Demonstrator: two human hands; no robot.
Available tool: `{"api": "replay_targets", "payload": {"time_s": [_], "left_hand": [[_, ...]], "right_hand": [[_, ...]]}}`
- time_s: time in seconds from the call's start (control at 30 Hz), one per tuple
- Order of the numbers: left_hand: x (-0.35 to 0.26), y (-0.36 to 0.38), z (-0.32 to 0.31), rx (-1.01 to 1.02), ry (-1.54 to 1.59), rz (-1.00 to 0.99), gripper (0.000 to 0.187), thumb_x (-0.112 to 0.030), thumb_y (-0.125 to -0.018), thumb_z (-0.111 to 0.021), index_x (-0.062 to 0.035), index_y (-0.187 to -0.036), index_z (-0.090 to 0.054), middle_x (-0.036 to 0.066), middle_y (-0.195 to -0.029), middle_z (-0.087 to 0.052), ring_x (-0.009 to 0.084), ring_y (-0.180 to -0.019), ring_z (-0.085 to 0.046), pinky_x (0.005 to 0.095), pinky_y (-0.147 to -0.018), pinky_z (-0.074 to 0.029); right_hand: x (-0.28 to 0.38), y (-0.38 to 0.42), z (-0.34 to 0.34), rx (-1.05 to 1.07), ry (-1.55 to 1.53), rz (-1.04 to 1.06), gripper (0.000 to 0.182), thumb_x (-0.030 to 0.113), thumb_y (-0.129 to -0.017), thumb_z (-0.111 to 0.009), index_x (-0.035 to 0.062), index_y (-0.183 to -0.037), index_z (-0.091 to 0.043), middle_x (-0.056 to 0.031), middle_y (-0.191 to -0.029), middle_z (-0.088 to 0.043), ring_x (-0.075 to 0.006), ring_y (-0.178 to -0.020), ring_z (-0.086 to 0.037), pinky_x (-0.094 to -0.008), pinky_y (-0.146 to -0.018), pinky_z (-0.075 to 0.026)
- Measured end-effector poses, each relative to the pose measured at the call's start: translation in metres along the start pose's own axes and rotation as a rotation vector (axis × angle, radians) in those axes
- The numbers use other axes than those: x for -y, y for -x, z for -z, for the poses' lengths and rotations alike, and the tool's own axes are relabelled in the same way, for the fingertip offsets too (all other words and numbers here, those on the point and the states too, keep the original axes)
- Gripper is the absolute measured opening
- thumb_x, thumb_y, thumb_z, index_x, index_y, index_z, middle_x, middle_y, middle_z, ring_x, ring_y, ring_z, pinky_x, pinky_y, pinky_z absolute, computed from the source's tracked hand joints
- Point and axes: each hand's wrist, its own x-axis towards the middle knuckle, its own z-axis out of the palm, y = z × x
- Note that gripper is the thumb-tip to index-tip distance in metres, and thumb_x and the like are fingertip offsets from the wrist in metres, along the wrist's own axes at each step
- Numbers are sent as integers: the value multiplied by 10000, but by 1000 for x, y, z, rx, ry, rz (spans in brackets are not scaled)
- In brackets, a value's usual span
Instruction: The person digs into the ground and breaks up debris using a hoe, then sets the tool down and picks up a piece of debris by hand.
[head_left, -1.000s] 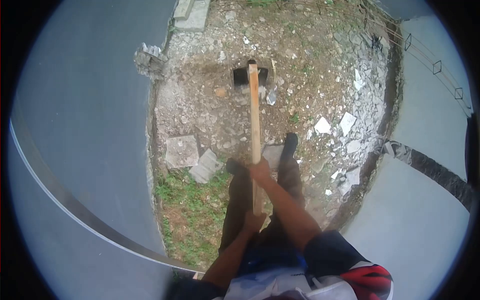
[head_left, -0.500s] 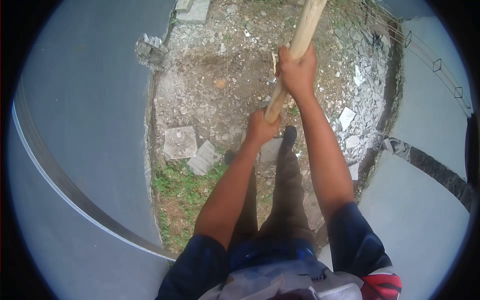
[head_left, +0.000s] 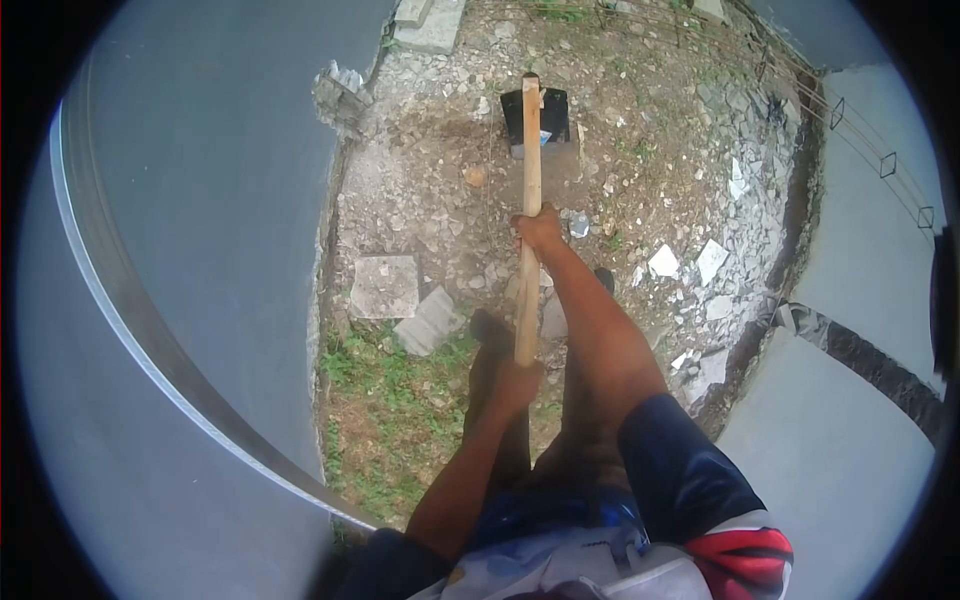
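Observation:
A hoe with a pale wooden handle (head_left: pixel 532 180) runs straight away from my body. Its dark, wide blade (head_left: pixel 553 108) is at the far end, down at the stony soil, with a label-like patch on it. My left hand (head_left: pixel 517 386) is wrapped round the near end of the handle, in front of my legs. Farther up, near the middle of the handle, my right hand (head_left: pixel 541 231) is closed round it. Broken stones and dirt (head_left: pixel 440 180) surround the blade.
Grey walls stand on the left (head_left: pixel 230 200) and right (head_left: pixel 860 170). Flat slabs (head_left: pixel 385 287) lie left of my feet, near green weeds (head_left: pixel 385 390). White tile shards (head_left: pixel 711 262) lie on the right. A concrete stub (head_left: pixel 340 97) juts from the left wall's edge.
The hoe has swung down from its raised position, and its blade has come into view at the ground. Both hands have moved lower and toward my body, still on the handle.

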Motion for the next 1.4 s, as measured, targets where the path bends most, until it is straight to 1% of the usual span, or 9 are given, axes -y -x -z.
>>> {"api": "replay_targets", "payload": {"time_s": [0.1,0.3,0.53,0.7,0.8,0.9,0.93,1.07,1.4], "left_hand": [[132,84,-22,-66,-354,-23,440,-331,-795,-693,108,-803,-664,257,-702,-672,392,-739,-707,456,-677,-554],[141,108,-37,100,-405,19,481,-382,-794,-722,82,-914,-691,289,-846,-685,417,-891,-686,447,-770,-561],[-113,24,3,-93,-357,-715,405,-408,-790,-764,-11,-841,-700,229,-750,-677,403,-749,-682,457,-665,-544],[-287,-29,-2,-172,-343,-822,383,-389,-805,-709,-8,-849,-709,244,-783,-685,423,-789,-678,476,-697,-543],[-223,-73,-5,-193,-458,-649,391,-379,-801,-706,10,-839,-706,259,-768,-677,421,-793,-680,474,-701,-545],[-45,-76,-30,-26,-549,-305,483,-360,-789,-695,75,-999,-680,287,-874,-685,394,-860,-697,446,-763,-557],[-1,-69,-49,-52,-513,-292,503,-347,-777,-696,118,-968,-667,289,-835,-683,392,-840,-701,444,-740,-552],[-109,-18,-36,76,-399,-123,438,-369,-799,-648,63,-736,-682,228,-699,-677,371,-792,-709,445,-719,-542],[-257,17,-30,93,-321,-182,467,-361,-807,-685,92,-920,-669,253,-757,-676,375,-783,-705,446,-699,-539]], "right_hand": [[-67,37,11,170,22,-323,221,106,-799,-726,-62,-856,-594,-125,-661,-584,-217,-469,-576,-385,-403,-493],[-67,117,49,57,-150,-101,149,55,-824,-666,-18,-905,-566,-99,-683,-598,-175,-449,-539,-318,-395,-423],[176,181,116,-104,-302,715,365,60,-879,-694,-26,-1136,-448,-74,-754,-585,-144,-481,-565,-269,-431,-463],[234,86,123,-232,-234,962,309,118,-890,-681,-13,-1047,-449,-75,-685,-577,-151,-469,-567,-285,-393,-454],[163,40,94,-238,-181,660,250,54,-872,-637,-22,-1002,-437,-74,-647,-563,-167,-463,-581,-302,-384,-464],[-49,3,58,-127,9,263,316,58,-831,-620,-69,-1090,-492,-121,-706,-574,-224,-474,-602,-367,-390,-466],[-64,24,64,72,-91,-136,347,66,-822,-638,-79,-1105,-500,-135,-719,-585,-242,-480,-599,-383,-397,-471],[-11,-9,86,145,-13,-246,254,89,-819,-665,-93,-952,-547,-129,-656,-561,-235,-444,-581,-373,-369,-497],[89,-94,119,485,-212,-304,210,201,-893,-660,37,-794,-575,-68,-586,-565,-197,-473,-577,-336,-451,-518]]}}
